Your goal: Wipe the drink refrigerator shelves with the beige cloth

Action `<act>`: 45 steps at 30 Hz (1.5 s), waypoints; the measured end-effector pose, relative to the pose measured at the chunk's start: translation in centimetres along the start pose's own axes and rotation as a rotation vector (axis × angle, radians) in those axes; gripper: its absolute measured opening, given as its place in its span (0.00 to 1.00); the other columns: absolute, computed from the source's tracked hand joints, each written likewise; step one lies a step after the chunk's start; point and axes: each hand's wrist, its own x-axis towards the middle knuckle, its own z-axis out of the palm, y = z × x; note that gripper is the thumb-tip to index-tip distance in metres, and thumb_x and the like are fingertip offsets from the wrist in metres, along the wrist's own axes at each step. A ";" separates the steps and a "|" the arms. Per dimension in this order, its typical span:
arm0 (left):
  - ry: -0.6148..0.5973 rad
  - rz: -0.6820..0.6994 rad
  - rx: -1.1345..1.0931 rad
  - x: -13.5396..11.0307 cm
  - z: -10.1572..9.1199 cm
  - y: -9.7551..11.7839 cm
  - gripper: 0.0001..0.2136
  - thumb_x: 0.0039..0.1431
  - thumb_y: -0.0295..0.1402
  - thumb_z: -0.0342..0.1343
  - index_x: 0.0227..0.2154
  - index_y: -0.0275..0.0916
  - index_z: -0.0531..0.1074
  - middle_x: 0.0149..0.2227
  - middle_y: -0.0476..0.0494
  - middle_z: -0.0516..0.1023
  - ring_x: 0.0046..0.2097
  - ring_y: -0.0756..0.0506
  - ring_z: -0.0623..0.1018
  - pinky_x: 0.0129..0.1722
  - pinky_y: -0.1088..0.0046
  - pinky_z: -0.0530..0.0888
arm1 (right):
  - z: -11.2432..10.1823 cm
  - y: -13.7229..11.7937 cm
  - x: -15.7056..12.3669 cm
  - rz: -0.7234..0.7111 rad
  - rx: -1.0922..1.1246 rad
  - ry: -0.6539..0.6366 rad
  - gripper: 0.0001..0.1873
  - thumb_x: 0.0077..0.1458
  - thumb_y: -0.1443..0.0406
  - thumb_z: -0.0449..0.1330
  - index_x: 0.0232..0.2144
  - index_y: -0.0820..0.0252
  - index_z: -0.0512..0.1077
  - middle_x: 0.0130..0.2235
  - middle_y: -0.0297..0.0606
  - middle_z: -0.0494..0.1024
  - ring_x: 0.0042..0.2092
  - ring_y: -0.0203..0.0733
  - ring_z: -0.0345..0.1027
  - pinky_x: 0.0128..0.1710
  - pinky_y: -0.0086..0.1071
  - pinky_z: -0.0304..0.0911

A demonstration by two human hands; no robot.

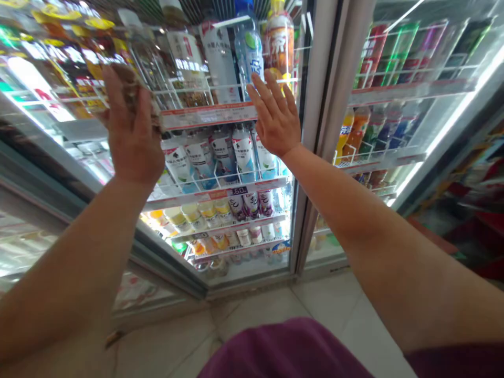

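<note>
My left hand (pixel 134 136) is raised at the upper left, its fingers over a crumpled brownish cloth (pixel 132 92), blurred by motion. The cloth is in front of the upper shelf of a drinks cooler, and its far side is hidden. My right hand (pixel 277 118) is spread flat with nothing in it, near the right side of the same cooler door, in front of the upper shelf rail (pixel 208 115). Whether its palm touches the glass I cannot tell. Just beyond its fingertips are a blue-capped bottle (pixel 250 44) and a yellow-capped tea bottle (pixel 279 39).
Lower shelves hold rows of white-labelled bottles (pixel 224 155) and small cups (pixel 207 212). A metal door frame (pixel 321 94) divides this bay from another with cans (pixel 397 52) and bottles (pixel 380 126). Pale floor tiles (pixel 260 310) and purple clothing (pixel 283 352) are below.
</note>
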 end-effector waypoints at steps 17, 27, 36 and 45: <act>-0.100 0.090 -0.066 -1.4 0.6 3.5 0.22 0.75 0.32 0.39 0.68 0.43 0.60 0.70 0.41 0.60 0.74 0.43 0.47 0.73 0.50 0.53 | 0.1 0.3 -0.2 -0.006 0.028 -0.010 0.36 0.64 0.66 0.38 0.73 0.50 0.51 0.73 0.22 0.45 0.74 0.35 0.25 0.77 0.42 0.30; -0.018 0.065 -0.053 -0.4 0.8 0.4 0.24 0.78 0.31 0.41 0.73 0.38 0.50 0.74 0.39 0.48 0.75 0.41 0.44 0.73 0.46 0.46 | -0.2 0.1 -0.1 0.005 -0.034 -0.011 0.36 0.63 0.67 0.37 0.72 0.51 0.52 0.73 0.22 0.47 0.75 0.36 0.29 0.77 0.43 0.34; -0.102 0.177 0.003 -2.8 -0.1 2.1 0.20 0.76 0.26 0.42 0.67 0.31 0.62 0.70 0.36 0.60 0.74 0.41 0.50 0.71 0.49 0.57 | 0.0 0.2 -0.1 -0.018 -0.053 0.007 0.36 0.64 0.67 0.39 0.72 0.52 0.53 0.73 0.25 0.47 0.75 0.38 0.31 0.76 0.46 0.37; -0.183 0.209 -0.025 -5.5 0.5 3.1 0.19 0.75 0.25 0.41 0.64 0.33 0.66 0.68 0.36 0.63 0.74 0.42 0.49 0.72 0.51 0.57 | 0.1 0.2 -0.2 -0.042 -0.071 0.021 0.36 0.63 0.68 0.40 0.72 0.54 0.53 0.73 0.29 0.49 0.75 0.41 0.31 0.76 0.49 0.38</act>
